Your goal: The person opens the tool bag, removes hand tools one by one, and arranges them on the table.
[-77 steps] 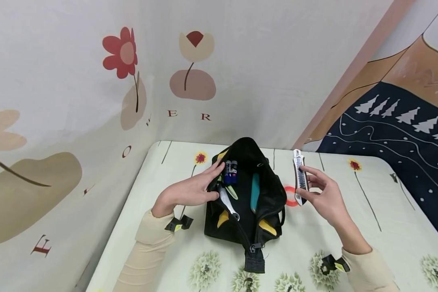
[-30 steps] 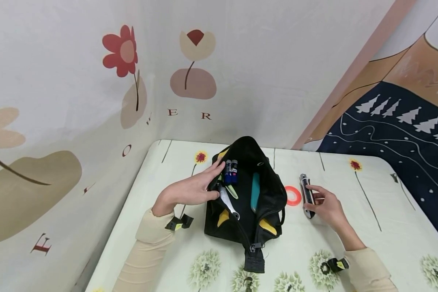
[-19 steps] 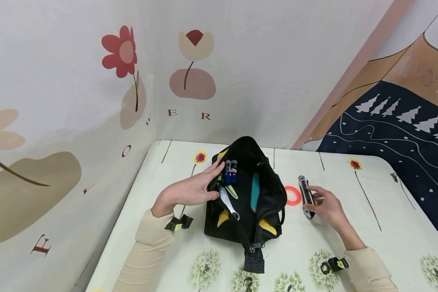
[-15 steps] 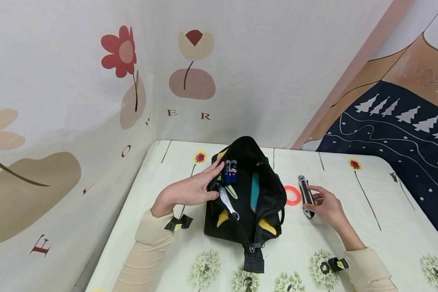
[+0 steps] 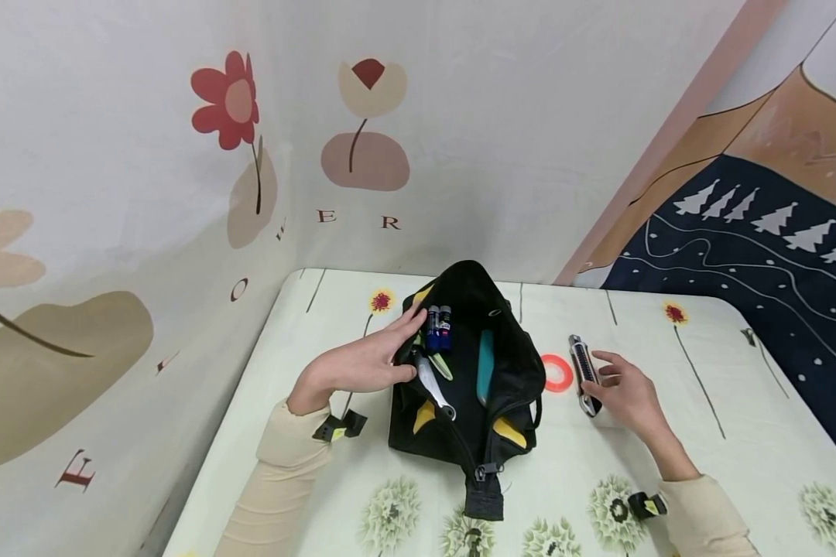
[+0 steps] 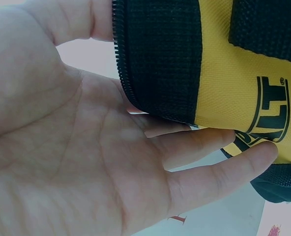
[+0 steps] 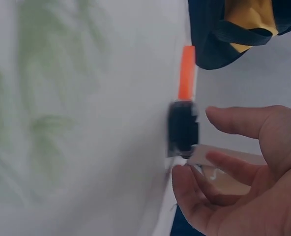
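Observation:
My left hand point(image 5: 362, 360) holds the left rim of a black and yellow tool bag point(image 5: 449, 445); thumb and index reach over the zipper edge, while the outer fingers point(image 6: 219, 184) lie straight along its yellow side. The bag's mouth gapes, showing two blue tubes point(image 5: 438, 329) with dark caps, a teal object point(image 5: 484, 367) and a silver tool with a ring end point(image 5: 435, 387). A silver and black utility knife point(image 5: 584, 375) lies on the table right of the bag. Around it, my right hand point(image 5: 627, 394) has thumb and fingers spread apart, gripping nothing.
A flat orange-red ring point(image 5: 558, 373) lies between the bag and the knife. The table point(image 5: 683, 433) wears a flower-print cover. Patterned walls point(image 5: 474, 155) rise directly behind and to the left of it.
My right hand has lowered the utility knife from above the table, laid it down and let it go, fingers parting from it. The left hand stays at the bag's rim.

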Motion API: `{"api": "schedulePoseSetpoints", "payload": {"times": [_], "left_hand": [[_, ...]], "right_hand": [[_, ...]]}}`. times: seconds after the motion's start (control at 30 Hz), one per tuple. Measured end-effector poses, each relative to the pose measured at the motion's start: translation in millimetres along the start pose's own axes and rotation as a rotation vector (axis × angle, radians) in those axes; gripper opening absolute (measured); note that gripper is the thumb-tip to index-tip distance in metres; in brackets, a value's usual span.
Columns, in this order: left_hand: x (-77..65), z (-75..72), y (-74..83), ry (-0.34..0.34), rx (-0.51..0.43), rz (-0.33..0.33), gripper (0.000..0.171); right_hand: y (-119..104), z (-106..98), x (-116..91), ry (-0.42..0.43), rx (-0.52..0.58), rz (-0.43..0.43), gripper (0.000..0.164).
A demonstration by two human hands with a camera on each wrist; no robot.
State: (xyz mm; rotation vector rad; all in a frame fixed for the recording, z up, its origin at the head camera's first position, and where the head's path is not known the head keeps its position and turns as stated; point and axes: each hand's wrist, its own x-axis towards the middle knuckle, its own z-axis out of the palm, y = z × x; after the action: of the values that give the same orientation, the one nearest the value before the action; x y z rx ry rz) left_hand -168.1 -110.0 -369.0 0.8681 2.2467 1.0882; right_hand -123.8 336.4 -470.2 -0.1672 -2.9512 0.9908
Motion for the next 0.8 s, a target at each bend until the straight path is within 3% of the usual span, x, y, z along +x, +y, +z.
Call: {"api": "schedulePoseSetpoints", "payload": {"times": [0.17, 0.43, 0.8], "left_hand": [[-0.3, -0.2, 0.1, 0.001, 0.000, 0.002, 0.088], [-0.4, -0.3, 0.2, -0.001, 0.002, 0.010, 0.088], [-0.9, -0.2, -0.3, 0.001, 0.000, 0.004, 0.088]], "right_hand": [[-15, -3, -4, 0.160, -0.020, -0.101, 0.057], [-60, -7, -11, 0.352, 0.018, -0.214, 0.053], [-117, -5, -19, 0.363, 0.121, -0.405, 0.057]]}}
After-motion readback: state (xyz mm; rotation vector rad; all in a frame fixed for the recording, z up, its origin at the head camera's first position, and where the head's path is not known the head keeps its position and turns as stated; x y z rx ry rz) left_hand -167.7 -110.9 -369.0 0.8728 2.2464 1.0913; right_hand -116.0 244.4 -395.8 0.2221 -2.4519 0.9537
